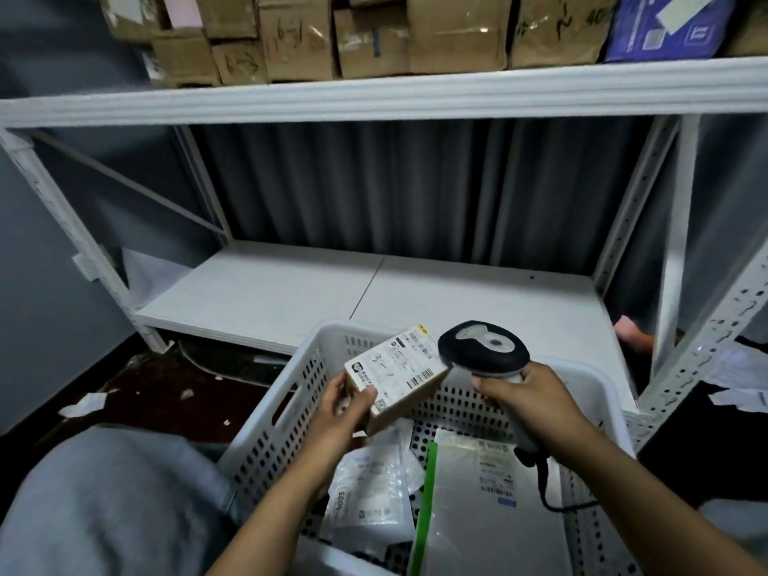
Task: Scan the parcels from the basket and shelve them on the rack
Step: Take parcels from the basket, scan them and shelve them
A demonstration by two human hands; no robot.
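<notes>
My left hand grips a small cardboard parcel with a white shipping label facing up, held above the white perforated basket. My right hand grips the handle of a black and grey barcode scanner, whose head sits right beside the parcel's right edge. Inside the basket lie a grey mailer bag with a green strip and white plastic parcel bags. The white rack stands behind, its lower shelf bare.
The upper shelf holds several cardboard boxes and a blue parcel. A grey curtain hangs behind the rack. Paper scraps lie on the dark floor at left. My knee in grey fabric is at bottom left.
</notes>
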